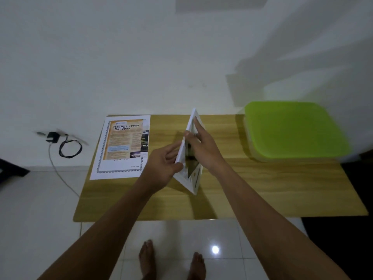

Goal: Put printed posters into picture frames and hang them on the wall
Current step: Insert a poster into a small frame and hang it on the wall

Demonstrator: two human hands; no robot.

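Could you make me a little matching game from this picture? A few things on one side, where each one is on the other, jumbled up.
Things:
1 poster
2 picture frame
3 green lid
4 black charger

Places:
A on the wall, left of the table
B table's far right corner
C tilted up mid-table, held by left hand and right hand
D flat on the table's left end

Pairs: 1-D, 2-C, 3-B, 4-A

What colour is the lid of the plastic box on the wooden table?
The square plastic lid is lime green; see head view.
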